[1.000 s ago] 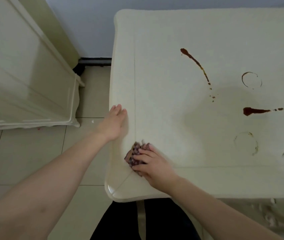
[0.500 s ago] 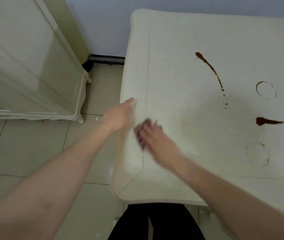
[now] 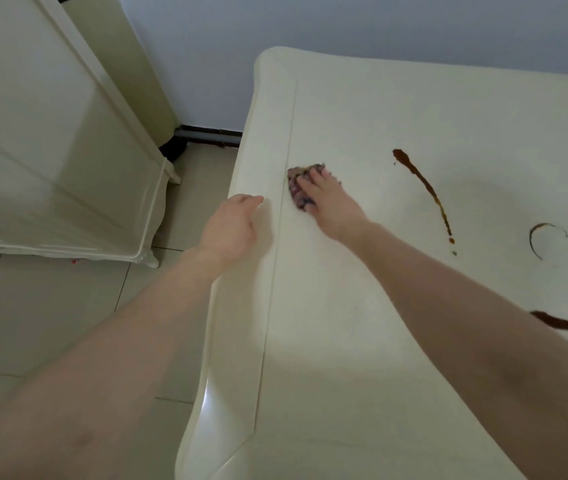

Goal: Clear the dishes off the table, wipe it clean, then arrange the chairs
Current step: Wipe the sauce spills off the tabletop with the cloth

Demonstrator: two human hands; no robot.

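Change since 0.5 s ago: the right hand and its cloth have slid up the table, away from the near corner and farther from the person; the blur on that hand is gone; the left hand keeps its place on the left border strip.
Table [image 3: 397, 393]: cream top with a raised border strip along the left edge and a rounded near-left corner; no dishes on the part in view.
Cabinet [image 3: 50, 150]: pale cream furniture standing on the tiled floor [image 3: 33, 323] to the left of the table, apart from it.
Writing: no brand, label or lettering can be read anywhere.
Right arm: bare forearm stretched from the lower right diagonally across the tabletop toward the left border.
Left arm: bare forearm reaching from the lower left over the floor to the table edge.
Right hand [image 3: 327, 202]: palm down, fingers spread fairly flat, pressing the cloth onto the table rather than gripping it in a fist.
Left hand [image 3: 232, 226]: loosely curled and holding nothing, fingertips resting on the border strip just left of the cloth.
Long streak [image 3: 424, 188]: dark brown smear curving down the tabletop, right of the right hand, ending in small drops.
Short smear [image 3: 563, 322]: dark brown, beside the right forearm near the right edge.
Ring mark [image 3: 532, 237]: thin brown circle, right of the long streak.
Cloth [image 3: 298, 183]: small dark patterned rag, partly under the right fingers, just inside the border strip.
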